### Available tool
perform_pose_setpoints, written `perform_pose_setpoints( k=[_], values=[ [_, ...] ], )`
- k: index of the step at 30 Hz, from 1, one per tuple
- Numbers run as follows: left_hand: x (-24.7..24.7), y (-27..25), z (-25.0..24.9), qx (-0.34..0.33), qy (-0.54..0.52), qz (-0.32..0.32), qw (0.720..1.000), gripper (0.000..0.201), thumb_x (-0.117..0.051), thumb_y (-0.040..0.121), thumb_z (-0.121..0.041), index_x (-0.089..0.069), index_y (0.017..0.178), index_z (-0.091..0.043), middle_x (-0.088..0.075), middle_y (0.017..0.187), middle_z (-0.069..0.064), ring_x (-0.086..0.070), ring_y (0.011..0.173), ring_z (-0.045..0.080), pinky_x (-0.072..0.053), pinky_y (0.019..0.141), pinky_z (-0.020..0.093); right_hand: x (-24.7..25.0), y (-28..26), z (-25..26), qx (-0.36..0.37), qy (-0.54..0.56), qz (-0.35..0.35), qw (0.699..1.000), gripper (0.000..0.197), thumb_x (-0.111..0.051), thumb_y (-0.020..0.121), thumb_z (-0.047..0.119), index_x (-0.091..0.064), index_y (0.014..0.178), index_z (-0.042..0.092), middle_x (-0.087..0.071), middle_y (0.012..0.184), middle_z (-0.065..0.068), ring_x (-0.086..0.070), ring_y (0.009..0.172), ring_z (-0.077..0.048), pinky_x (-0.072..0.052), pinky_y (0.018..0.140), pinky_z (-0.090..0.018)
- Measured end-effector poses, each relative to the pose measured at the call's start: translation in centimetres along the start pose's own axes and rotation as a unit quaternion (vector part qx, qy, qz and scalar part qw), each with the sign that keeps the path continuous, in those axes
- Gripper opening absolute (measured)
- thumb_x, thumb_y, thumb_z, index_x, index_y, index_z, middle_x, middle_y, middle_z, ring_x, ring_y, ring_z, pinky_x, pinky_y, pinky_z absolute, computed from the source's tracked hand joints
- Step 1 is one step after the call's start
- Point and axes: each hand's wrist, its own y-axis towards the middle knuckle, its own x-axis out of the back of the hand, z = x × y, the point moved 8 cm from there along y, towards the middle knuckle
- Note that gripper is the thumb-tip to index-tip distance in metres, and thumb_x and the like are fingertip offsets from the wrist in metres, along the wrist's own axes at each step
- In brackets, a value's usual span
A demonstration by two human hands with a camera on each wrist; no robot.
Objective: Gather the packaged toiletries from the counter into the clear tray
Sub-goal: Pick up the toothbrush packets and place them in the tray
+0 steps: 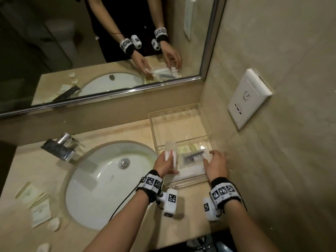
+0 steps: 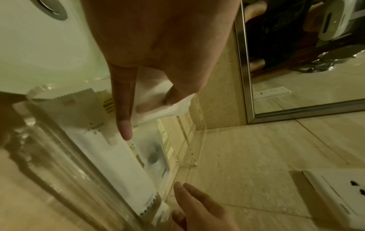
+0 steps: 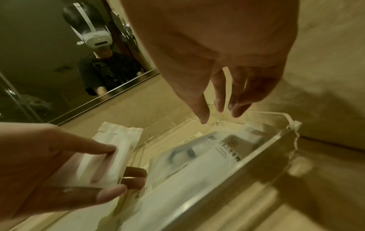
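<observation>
Beige stone counter (image 1: 127,131) holds the clear acrylic tray (image 1: 187,183) under both hands: the left hand (image 1: 164,163) pinches a flat white sealed packet (image 1: 171,156), probably light, limp and slippery, best held by its edges, while the right hand (image 1: 216,164) hovers with fingers spread and empty over the tray's right side.

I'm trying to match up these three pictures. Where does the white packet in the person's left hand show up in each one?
Head: the white packet sits just left of centre, at the left wall of the clear tray.
Left wrist: centre, pinched under the left hand, above the tray's contents.
Right wrist: lower left, between finger and thumb.
Shared landmark: the clear tray, holding other packets in all three views.
</observation>
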Motion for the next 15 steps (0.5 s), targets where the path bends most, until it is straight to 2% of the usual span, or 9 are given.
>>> perform_pose_setpoints(
  k=[2,4,7,11,15],
  values=[
    [-0.3,0.3,0.2,0.001,0.002,0.007,1.000,0.045,-0.049,0.098,-0.034,-0.046,0.134,-0.009,-0.057,0.127,0.017,-0.065,0.098,0.036,-0.060,0.058,0.035,-0.2,0.0,0.9,0.049,0.014,0.000,0.999,0.035,-0.065,0.089,0.017,-0.059,0.123,0.017,-0.052,0.131,-0.007,-0.056,0.116,-0.029,-0.048,0.099,-0.042],
    [-0.6,0.5,0.4,0.000,0.006,0.016,1.000,0.044,-0.047,0.098,-0.033,-0.045,0.135,-0.009,-0.056,0.128,0.017,-0.065,0.099,0.036,-0.061,0.059,0.036,-1.0,0.1,1.6,0.092,0.009,0.032,0.995,0.044,-0.065,0.090,0.015,-0.055,0.132,0.017,-0.049,0.138,-0.005,-0.052,0.124,-0.027,-0.045,0.105,-0.040],
    [-1.3,0.3,0.3,-0.002,0.027,0.030,0.999,0.037,-0.045,0.099,-0.031,-0.047,0.130,-0.010,-0.056,0.127,0.014,-0.066,0.096,0.035,-0.062,0.062,0.036,-2.4,0.3,2.4,0.138,-0.061,0.088,0.985,0.052,-0.061,0.093,0.023,-0.046,0.143,0.022,-0.039,0.150,0.000,-0.043,0.132,-0.029,-0.040,0.110,-0.043],
    [-2.0,-0.3,-0.2,-0.005,0.052,0.052,0.997,0.028,-0.046,0.098,-0.037,-0.048,0.117,-0.017,-0.057,0.121,0.013,-0.066,0.097,0.037,-0.062,0.062,0.036,-3.4,0.7,2.1,0.146,-0.155,0.119,0.970,0.046,-0.057,0.094,0.032,-0.049,0.139,0.027,-0.038,0.152,-0.001,-0.042,0.131,-0.032,-0.036,0.111,-0.045],
    [-1.6,-0.3,-1.2,-0.030,0.091,0.045,0.994,0.029,-0.046,0.099,-0.037,-0.054,0.116,-0.014,-0.061,0.113,0.011,-0.066,0.095,0.033,-0.062,0.065,0.037,-3.2,0.7,1.7,0.144,-0.117,0.101,0.977,0.043,-0.061,0.092,0.023,-0.054,0.135,0.023,-0.046,0.145,-0.003,-0.046,0.127,-0.032,-0.039,0.109,-0.045]
  ],
)
